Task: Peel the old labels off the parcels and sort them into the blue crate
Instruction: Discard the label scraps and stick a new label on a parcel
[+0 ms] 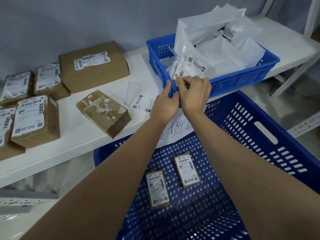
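Observation:
Both my hands meet at the near left corner of the small blue crate (242,80) on the white shelf. My right hand (195,94) pinches the edge of a crumpled white label (188,67) that hangs over the crate's rim. My left hand (165,104) reaches up beside it, fingers touching the crate corner. The crate holds several white backing sheets (216,37). A brown parcel (103,112) with its label torn off lies on the shelf, left of my hands. Several labelled cardboard parcels (34,118) sit at the far left.
A large blue perforated basket (251,129) stands below the shelf edge, with two small labelled parcels (157,188) (187,169) on its bottom. A handwritten paper sign (174,132) hangs from the shelf. A loose label (143,103) lies on the shelf. A bigger cardboard box (93,66) sits at the back.

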Available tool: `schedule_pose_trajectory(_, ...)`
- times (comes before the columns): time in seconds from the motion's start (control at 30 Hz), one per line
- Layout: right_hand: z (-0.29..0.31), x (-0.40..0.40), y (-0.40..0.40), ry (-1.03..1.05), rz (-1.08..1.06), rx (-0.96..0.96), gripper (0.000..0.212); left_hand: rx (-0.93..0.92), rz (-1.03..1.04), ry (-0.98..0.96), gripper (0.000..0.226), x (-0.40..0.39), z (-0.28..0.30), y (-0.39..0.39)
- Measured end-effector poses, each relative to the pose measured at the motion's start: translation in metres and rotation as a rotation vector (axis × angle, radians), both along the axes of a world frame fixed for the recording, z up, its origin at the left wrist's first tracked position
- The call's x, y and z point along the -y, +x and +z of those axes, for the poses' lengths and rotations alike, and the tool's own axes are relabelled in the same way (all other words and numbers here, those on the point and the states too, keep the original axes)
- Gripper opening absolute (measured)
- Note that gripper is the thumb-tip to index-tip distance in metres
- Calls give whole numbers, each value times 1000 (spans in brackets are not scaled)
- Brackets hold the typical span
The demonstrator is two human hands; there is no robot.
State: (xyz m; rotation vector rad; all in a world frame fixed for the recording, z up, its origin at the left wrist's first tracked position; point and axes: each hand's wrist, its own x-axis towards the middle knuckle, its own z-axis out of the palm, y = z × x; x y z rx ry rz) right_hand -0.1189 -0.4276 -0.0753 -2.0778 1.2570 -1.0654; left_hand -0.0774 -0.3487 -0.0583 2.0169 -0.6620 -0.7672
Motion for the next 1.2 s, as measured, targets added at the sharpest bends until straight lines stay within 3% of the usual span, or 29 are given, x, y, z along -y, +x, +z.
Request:
schedule_pose_trajectory(0.1, 11, 0, 1, 22, -89, 28, 11, -89, 32, -63, 55, -1, -2, 2)
schedule_pose_trajectory(0.2, 23, -1, 4, 77, -149, 19, 29, -213, 90, -170, 55, -5, 1, 3)
schedule_pose_trajectory(0.27, 29, -4, 6, 160, -162, 128, 23, -249, 179, -212, 52, -11, 2, 5)
schedule_pose_trajectory(0.33, 31, -8, 8, 207, -176, 300, 5, -200, 290, -175, 38, -18, -2, 10)
schedule_pose_trajectory(0.43, 28, -29, 7, 98, -63, 448, 9, -32, 366, -6, 28, -33, -13, 20)
schedule_pose_trajectory(0.5, 14, -47, 8, 44, 144, 372, 12, 59, 341, 84, 31, -45, -18, 24)
schedule_pose_trajectory(0.6, -13, -67, 17, 55, 417, 85, 21, 156, 303, 151, 32, -64, -26, 38)
schedule_pose_trajectory(0.77, -42, -78, 30, -1, 502, -401, 39, 224, 357, 239, 43, -89, -34, 66)
schedule_pose_trajectory(0.87, -53, -82, 36, -16, 483, -386, 30, 202, 375, 226, 47, -94, -35, 78)
schedule_pose_trajectory(1.0, -61, -90, 36, 30, 408, -234, 25, 61, 472, 105, 19, -88, -34, 84)
schedule_pose_trajectory(1.13, -66, -98, 37, 40, 415, -183, 28, -45, 576, 7, 33, -87, -33, 85)
schedule_pose_trajectory(1.2, -63, -103, 39, 73, 420, -152, 31, -65, 576, -18, 23, -90, -32, 85)
